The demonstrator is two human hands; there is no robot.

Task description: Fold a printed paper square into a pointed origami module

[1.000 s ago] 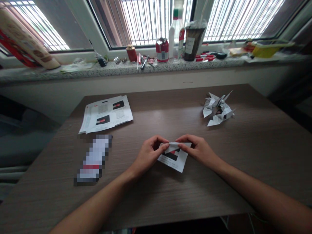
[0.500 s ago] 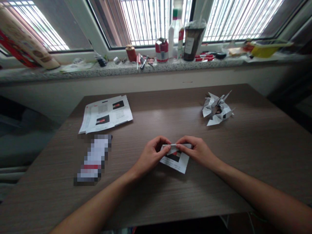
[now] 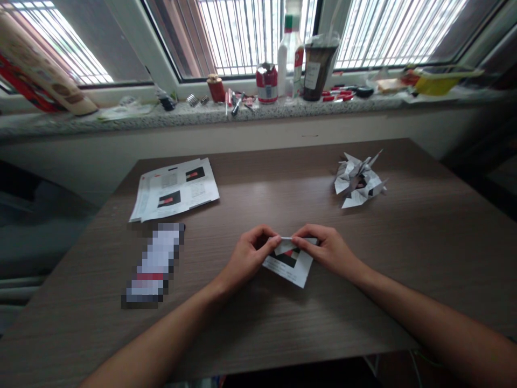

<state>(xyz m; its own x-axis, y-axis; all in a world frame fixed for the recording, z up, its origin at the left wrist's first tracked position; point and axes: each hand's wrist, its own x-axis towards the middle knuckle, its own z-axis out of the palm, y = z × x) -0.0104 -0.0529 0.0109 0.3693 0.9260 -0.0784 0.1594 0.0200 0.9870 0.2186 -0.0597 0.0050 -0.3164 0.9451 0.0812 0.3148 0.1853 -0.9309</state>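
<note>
A small folded sheet of printed paper (image 3: 291, 268), white with black and red patches, lies on the brown wooden table (image 3: 258, 318) in front of me. My left hand (image 3: 249, 257) pinches its upper left edge, fingers curled and pressed together. My right hand (image 3: 328, 249) pinches the upper right edge in the same way. The fingertips of both hands nearly meet over a narrow fold along the top of the paper.
A stack of printed sheets (image 3: 175, 188) lies at the far left of the table, a blurred-out oblong item (image 3: 154, 264) below it. A pile of folded paper shapes (image 3: 358, 179) sits far right. The windowsill (image 3: 242, 110) holds a can, bottles, a cup and pens.
Both hands have stayed on the paper's top edge. The fold shifted slightly down and then back, and the fingers pressed closer together along it.
</note>
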